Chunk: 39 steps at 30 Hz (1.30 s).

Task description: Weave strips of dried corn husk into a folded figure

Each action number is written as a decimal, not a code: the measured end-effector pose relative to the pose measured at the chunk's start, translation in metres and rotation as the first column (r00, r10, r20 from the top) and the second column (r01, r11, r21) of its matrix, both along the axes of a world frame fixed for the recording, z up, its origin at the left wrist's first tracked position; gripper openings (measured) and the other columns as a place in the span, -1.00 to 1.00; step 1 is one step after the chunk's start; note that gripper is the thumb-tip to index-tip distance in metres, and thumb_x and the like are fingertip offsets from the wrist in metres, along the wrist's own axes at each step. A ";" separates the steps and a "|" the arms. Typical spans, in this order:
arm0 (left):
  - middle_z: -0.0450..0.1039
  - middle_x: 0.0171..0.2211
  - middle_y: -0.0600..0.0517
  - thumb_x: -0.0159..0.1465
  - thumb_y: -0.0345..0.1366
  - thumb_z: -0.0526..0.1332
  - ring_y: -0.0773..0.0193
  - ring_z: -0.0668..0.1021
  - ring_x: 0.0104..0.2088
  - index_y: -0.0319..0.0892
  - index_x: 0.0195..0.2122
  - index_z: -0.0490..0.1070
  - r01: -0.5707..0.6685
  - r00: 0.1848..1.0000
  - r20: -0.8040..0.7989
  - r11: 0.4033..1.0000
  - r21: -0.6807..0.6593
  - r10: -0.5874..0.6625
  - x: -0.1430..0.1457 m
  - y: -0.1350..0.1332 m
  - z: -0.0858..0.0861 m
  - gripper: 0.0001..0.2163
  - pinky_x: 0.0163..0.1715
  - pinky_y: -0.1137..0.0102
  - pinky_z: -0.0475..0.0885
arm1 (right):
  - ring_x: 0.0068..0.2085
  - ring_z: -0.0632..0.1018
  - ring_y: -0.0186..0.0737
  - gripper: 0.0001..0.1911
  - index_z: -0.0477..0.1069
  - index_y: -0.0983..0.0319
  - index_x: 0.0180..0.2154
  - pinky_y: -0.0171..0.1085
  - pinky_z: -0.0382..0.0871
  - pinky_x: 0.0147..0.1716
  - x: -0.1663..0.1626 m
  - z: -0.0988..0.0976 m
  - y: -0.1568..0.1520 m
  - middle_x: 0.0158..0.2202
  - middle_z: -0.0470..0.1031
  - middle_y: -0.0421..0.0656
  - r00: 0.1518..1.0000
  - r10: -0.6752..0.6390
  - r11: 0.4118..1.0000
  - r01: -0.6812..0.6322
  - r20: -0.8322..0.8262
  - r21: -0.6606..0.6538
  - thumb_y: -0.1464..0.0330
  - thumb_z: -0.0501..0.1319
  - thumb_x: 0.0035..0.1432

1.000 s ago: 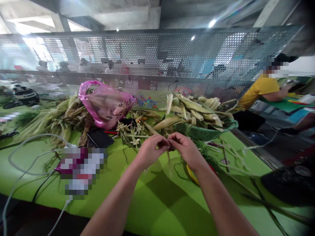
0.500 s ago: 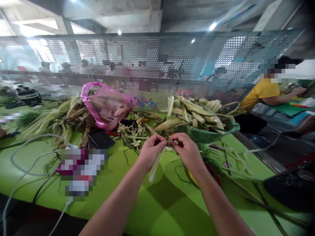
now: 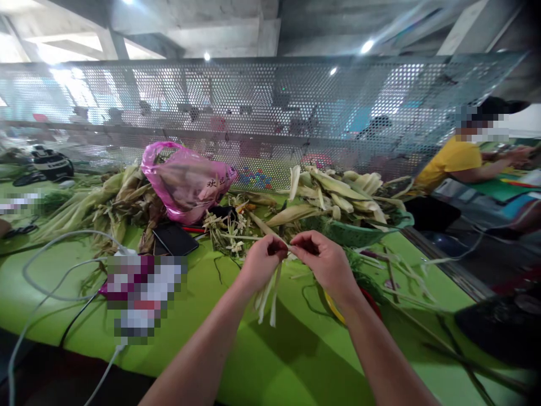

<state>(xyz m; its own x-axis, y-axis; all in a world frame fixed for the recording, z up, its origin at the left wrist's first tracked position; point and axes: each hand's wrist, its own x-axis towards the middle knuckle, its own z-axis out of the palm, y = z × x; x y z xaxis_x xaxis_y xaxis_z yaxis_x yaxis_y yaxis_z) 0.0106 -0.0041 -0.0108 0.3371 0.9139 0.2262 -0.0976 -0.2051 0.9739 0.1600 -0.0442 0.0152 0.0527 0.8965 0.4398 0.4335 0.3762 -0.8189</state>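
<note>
Near the middle of the frame, the left hand [image 3: 262, 264] and the right hand [image 3: 327, 264] meet fingertip to fingertip above the green table [image 3: 262, 366]. Both are closed in a pinch on a small bundle of pale husk strips [image 3: 270, 293]. The thumb and fingers of each hand are curled tight on the top of the bundle, while the loose ends hang below the left hand, just over the table. A thin stalk [image 3: 262, 225] runs from the pinch up and to the left. Behind the hands lies a scatter of small white flowers and stems [image 3: 230, 231]. To the right of it, a green basket [image 3: 359, 234] is heaped with corn husks [image 3: 338, 189]. A pink plastic bag [image 3: 186, 183] sits left of centre, leaning against another husk pile [image 3: 105, 203], and a black phone [image 3: 175, 239] lies flat just in front of the bag. A white cable [image 3: 54, 248] loops across the left part of the table. A yellow ring [image 3: 336, 307] shows under the right wrist. A perforated metal screen [image 3: 253, 107] stands along the far edge of the table. At the right edge of the frame, well apart, a person in a yellow shirt [image 3: 452, 160] sits at another table.
</note>
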 end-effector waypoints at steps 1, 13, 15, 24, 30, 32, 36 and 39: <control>0.38 -0.48 0.11 0.06 -0.44 0.24 0.38 0.39 -0.43 -0.22 -0.41 0.38 0.011 1.000 0.008 1.000 -0.010 -0.011 0.000 0.000 0.000 -0.93 -0.37 0.46 0.26 | -0.39 0.48 -0.22 -0.81 0.45 0.21 -0.32 -0.27 0.37 -0.37 0.001 0.000 0.000 -0.43 0.49 -0.19 1.000 -0.003 1.000 0.003 0.000 0.001 0.23 0.30 0.08; 0.39 -0.45 0.11 0.04 -0.39 0.30 0.39 0.42 -0.41 -0.21 -0.38 0.37 0.075 0.988 0.144 0.993 -0.091 -0.061 -0.004 0.000 0.003 -0.87 -0.32 0.46 0.30 | -0.42 0.48 -0.21 -0.82 0.45 0.21 -0.33 -0.26 0.37 -0.40 0.005 0.001 0.003 -0.45 0.50 -0.16 0.995 -0.092 0.996 0.092 0.043 0.019 0.23 0.28 0.07; 0.38 -0.46 0.11 0.05 -0.43 0.26 0.38 0.41 -0.41 -0.21 -0.39 0.37 0.056 0.997 0.055 0.998 -0.030 -0.054 -0.003 0.002 0.000 -0.90 -0.35 0.47 0.29 | -0.41 0.49 -0.21 -0.82 0.45 0.21 -0.33 -0.26 0.38 -0.39 0.003 0.000 0.003 -0.44 0.50 -0.17 0.996 -0.077 0.997 0.076 0.033 0.024 0.24 0.28 0.07; 0.40 -0.49 0.10 0.06 -0.43 0.24 0.38 0.40 -0.46 -0.24 -0.39 0.40 0.147 0.988 -0.043 0.987 -0.064 -0.150 -0.002 0.001 -0.002 -0.93 -0.39 0.46 0.29 | -0.39 0.50 -0.20 -0.85 0.44 0.19 -0.32 -0.25 0.39 -0.36 -0.001 0.000 0.000 -0.43 0.51 -0.18 0.999 -0.050 0.999 0.050 0.021 0.006 0.26 0.27 0.09; 0.40 -0.51 0.10 0.01 -0.36 0.32 0.39 0.39 -0.47 -0.24 -0.43 0.39 0.170 0.985 -0.011 0.979 -0.113 -0.172 0.001 0.000 -0.003 -0.86 -0.41 0.47 0.28 | -0.40 0.49 -0.21 -0.84 0.45 0.20 -0.34 -0.26 0.37 -0.38 -0.006 0.001 -0.002 -0.45 0.50 -0.18 0.999 -0.037 0.999 0.037 0.013 0.005 0.25 0.29 0.08; 0.38 -0.53 0.11 0.00 -0.34 0.33 0.40 0.38 -0.48 -0.23 -0.45 0.38 0.160 0.987 0.001 0.980 -0.122 -0.161 0.000 0.000 -0.002 -0.86 -0.42 0.47 0.26 | -0.42 0.48 -0.22 -0.84 0.45 0.20 -0.33 -0.28 0.37 -0.40 -0.007 0.002 -0.002 -0.45 0.49 -0.19 1.000 -0.028 1.000 0.028 -0.001 0.002 0.24 0.28 0.09; 0.34 -0.55 0.13 0.04 -0.31 0.28 0.42 0.33 -0.50 -0.22 -0.47 0.36 0.128 0.992 0.035 0.985 -0.120 -0.124 -0.003 0.001 0.001 -0.88 -0.42 0.47 0.22 | -0.46 0.45 -0.27 -0.78 0.45 0.21 -0.28 -0.29 0.37 -0.44 -0.002 0.004 -0.002 -0.41 0.50 -0.17 0.998 -0.014 0.999 0.012 -0.066 -0.031 0.19 0.21 0.16; 0.30 -0.55 0.14 0.06 -0.23 0.29 0.43 0.28 -0.51 -0.22 -0.46 0.34 0.100 0.993 0.081 0.984 -0.147 -0.089 -0.006 0.002 0.004 -0.82 -0.45 0.47 0.17 | -0.46 0.46 -0.25 -0.77 0.47 0.21 -0.29 -0.28 0.36 -0.44 0.003 0.004 0.000 -0.42 0.50 -0.17 1.000 -0.016 0.997 0.016 -0.001 -0.075 0.19 0.19 0.17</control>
<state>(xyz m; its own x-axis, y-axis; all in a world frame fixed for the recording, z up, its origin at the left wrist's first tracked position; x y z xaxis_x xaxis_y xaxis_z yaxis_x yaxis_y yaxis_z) 0.0043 -0.0020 -0.0066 0.4109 0.9043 0.1159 -0.1824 -0.0430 0.9823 0.1630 -0.0440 0.0191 0.0677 0.9261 0.3712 0.4375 0.3068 -0.8453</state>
